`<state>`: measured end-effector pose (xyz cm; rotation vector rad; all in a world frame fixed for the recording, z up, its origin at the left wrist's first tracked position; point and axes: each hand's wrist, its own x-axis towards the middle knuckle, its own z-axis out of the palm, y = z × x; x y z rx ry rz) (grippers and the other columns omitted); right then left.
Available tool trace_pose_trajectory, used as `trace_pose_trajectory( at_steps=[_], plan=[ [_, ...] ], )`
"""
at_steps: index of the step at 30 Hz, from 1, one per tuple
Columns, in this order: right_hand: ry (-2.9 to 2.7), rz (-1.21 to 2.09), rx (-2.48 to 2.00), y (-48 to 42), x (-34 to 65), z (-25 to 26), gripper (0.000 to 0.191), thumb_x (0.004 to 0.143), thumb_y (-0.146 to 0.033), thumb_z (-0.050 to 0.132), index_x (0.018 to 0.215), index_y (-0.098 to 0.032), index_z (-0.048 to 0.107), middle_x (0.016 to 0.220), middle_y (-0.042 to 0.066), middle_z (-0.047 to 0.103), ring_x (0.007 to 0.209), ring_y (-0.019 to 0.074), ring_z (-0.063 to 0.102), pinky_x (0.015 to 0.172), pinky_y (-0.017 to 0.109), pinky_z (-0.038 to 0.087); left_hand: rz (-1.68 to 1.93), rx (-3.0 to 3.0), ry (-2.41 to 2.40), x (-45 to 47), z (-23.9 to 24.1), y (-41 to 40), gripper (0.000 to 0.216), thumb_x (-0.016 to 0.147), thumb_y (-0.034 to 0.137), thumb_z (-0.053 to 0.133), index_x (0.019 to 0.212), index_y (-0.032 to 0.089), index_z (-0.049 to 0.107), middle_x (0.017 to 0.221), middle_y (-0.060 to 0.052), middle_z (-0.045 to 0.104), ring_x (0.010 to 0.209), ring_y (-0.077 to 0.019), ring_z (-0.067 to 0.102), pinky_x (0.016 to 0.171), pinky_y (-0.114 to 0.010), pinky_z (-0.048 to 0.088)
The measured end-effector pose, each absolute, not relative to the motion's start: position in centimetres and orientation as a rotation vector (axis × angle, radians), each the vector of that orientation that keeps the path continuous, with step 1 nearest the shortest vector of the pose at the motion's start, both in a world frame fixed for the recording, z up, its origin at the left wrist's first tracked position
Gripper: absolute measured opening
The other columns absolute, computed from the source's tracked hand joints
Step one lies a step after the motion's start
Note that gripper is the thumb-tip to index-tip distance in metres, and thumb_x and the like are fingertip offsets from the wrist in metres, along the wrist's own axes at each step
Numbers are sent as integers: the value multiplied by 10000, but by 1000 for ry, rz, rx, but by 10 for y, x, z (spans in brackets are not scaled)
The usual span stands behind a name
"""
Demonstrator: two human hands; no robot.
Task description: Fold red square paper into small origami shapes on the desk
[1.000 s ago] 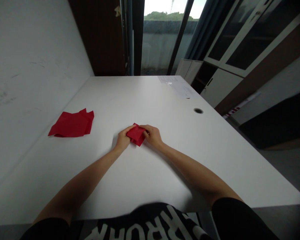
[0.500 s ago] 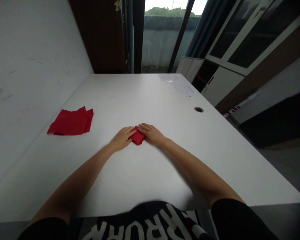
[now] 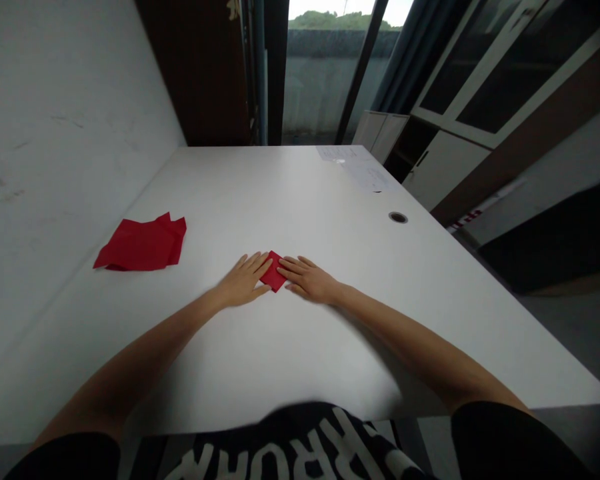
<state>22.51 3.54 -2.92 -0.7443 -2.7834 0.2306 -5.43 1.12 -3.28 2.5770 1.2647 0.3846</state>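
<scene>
Small red folded piece (image 3: pixel 275 279) lay flat on the white table (image 3: pixel 300 353), around the middle of the scene, one corner pointing far and another near. Its left and right parts were hidden under fingers.

Left hand (image 3: pixel 241 280): palm down, fingers spread, their tips over the piece's left side; thumb apart from the fingers, by its near left edge. Grip released, nothing clasped. Right hand (image 3: pixel 311 280): also palm down, fingers extended toward the left, tips over the right side of the piece. Grip loose here too, nothing pinched. A strip of red showed between the two hands.

Well apart to the left, near the pale wall (image 3: pixel 55 100), lay larger red sheets (image 3: pixel 143 245), overlapping, edges uneven; number could not be told. Far right: a printed paper (image 3: pixel 363 175) flat on the table, writing too small to read. Nearer than that, toward the right edge, a round dark-centred fitting (image 3: pixel 398 217) was set in the tabletop.
</scene>
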Motion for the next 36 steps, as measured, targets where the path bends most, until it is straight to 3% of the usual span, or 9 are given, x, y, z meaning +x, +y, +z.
trace_pose_trajectory(
  at_steps=[5,8,12,16,19,23,27,32,36],
  plan=[
    [-2691,200,-777,37,210,-23,463,1003,-367,530,1432,-196,564,1450,158,573,1368,276,510,1122,497,411,394,2586,1206,-53,-25,20,688,916,499,587,1518,206,431,1625,-148,353,1532,-326,259,1255,-514,81],
    [-2649,185,-743,38,203,-20,421,989,-380,554,1360,-191,621,1343,154,641,1261,271,573,1043,462,469,371,2579,1176,-55,-26,24,678,926,467,578,1532,218,403,1628,-137,351,1530,-305,271,1254,-508,113],
    [-2625,142,-693,39,202,-20,368,1023,-412,496,1268,-197,667,1206,140,690,1124,243,614,973,416,486,353,2583,1176,-57,-32,23,662,956,453,537,1561,253,358,1653,-106,307,1546,-300,228,1255,-517,85],
    [-2642,98,-699,40,202,-21,308,1046,-316,449,1200,-198,689,1089,118,711,997,216,622,905,368,484,419,2555,1193,-57,-35,22,587,969,390,521,1538,297,410,1631,-66,363,1527,-301,272,1248,-536,114],
    [-2637,108,-736,39,201,-19,287,1038,-270,460,1188,-201,695,1063,109,710,968,208,613,871,343,481,565,2510,1208,-54,-33,22,481,961,303,522,1441,295,547,1509,-50,538,1433,-278,416,1217,-514,240],
    [-2627,155,-785,35,201,-16,272,1033,-306,476,1102,-219,725,1049,94,701,972,201,601,868,326,480,698,2468,1211,-54,-27,19,276,931,264,571,1146,294,741,1187,-45,723,1184,-261,576,1083,-480,403],
    [-2629,193,-780,31,205,-14,272,1032,-315,477,1056,-207,725,1015,85,686,950,198,588,845,320,478,705,2453,1277,-58,-23,16,179,927,290,598,962,278,773,970,-58,728,999,-254,603,962,-449,442],
    [-2577,253,-893,32,203,-18,278,1028,-314,497,910,-187,715,869,70,654,868,191,559,800,310,446,691,2438,1325,-60,-28,18,210,954,348,575,959,248,760,865,-49,713,847,-226,600,876,-406,453],
    [-2508,360,-1037,35,200,-23,249,1023,-308,520,910,-185,704,852,56,671,865,182,571,824,306,423,711,2333,1366,-57,-30,18,197,951,322,579,1014,225,739,861,-32,714,804,-195,604,820,-355,463]
  ],
)
